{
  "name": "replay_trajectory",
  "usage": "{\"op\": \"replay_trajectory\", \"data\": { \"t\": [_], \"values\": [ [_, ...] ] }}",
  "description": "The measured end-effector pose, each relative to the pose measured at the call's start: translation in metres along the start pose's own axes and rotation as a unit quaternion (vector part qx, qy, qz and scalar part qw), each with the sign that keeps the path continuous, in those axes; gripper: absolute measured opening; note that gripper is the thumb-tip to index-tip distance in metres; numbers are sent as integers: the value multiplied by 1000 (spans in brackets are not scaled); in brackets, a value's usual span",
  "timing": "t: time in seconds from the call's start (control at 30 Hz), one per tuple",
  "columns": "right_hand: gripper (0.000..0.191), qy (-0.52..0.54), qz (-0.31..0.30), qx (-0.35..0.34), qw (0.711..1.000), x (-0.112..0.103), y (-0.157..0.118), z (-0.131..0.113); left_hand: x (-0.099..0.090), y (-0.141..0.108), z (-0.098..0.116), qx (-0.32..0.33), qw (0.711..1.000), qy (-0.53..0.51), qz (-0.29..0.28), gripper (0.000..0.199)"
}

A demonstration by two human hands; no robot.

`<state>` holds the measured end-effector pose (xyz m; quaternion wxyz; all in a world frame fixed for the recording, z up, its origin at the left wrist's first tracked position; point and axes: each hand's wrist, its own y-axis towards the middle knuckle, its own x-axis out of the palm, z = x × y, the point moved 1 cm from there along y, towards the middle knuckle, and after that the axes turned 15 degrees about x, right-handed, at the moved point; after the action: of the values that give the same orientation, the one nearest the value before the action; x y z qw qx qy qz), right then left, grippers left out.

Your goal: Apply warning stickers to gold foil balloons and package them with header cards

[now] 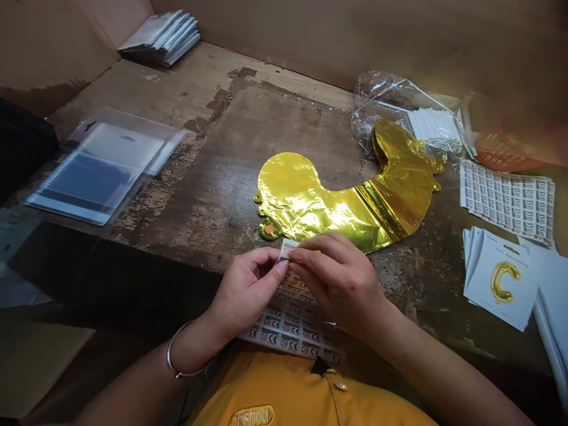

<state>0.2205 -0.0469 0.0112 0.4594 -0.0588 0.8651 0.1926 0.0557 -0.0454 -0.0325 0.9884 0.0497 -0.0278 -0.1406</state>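
Thumb and forefinger of my left hand (pixel 248 287) pinch a small white sticker (pixel 286 249) with a red symbol printed on it. My right hand (pixel 339 272) has its fingertips closed on the sticker's right side. Below both hands hangs a sheet of CE stickers (pixel 288 331), near my body; whether the small sticker is still joined to it is hidden. Just beyond my fingers, a flat gold foil balloon (pixel 306 201) lies curved and partly folded on the table (pixel 195 195). Its tab with an orange spot is close to my left hand.
Clear sleeves (pixel 106 160) lie at the left, and a stack of packs (pixel 164 35) stands in the back corner. To the right are white straws (pixel 435 127) in a plastic bag, label sheets (pixel 508 198), balloon cards (pixel 501 281) and an orange basket (pixel 510 145).
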Motion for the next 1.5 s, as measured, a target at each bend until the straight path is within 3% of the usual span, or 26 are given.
{"op": "replay_trajectory", "data": {
  "t": [0.17, 0.5, 0.73, 0.87, 1.07, 1.13, 1.3, 1.5],
  "values": [
    [13, 34, -22, 54, 998, 3, 3, 2, -5, -2, 2, 47, 996, 50, -53, 21],
    [11, -39, -16, 5, 999, 2, 8, -10, -10, -3, 6, 127, 973, 172, -83, 19],
    [13, -62, -8, 9, 998, 6, 4, -15, -10, -3, 7, 159, 964, 192, -91, 18],
    [12, -37, 4, 33, 999, 9, 2, -14, -9, -3, 7, 143, 970, 178, -84, 18],
    [7, 125, -11, 194, 973, 11, 4, -5, -8, -6, 2, 49, 994, 90, -47, 15],
    [8, 149, -24, 217, 964, 9, 5, -4, -8, -6, 0, 30, 996, 68, -40, 16],
    [6, 111, -50, 157, 980, 3, 3, -8, -6, -5, -2, 31, 996, 74, -44, 17],
    [13, 9, -61, 75, 995, 3, 1, -11, -8, -6, 6, 114, 974, 182, -73, 17]
  ]
}}
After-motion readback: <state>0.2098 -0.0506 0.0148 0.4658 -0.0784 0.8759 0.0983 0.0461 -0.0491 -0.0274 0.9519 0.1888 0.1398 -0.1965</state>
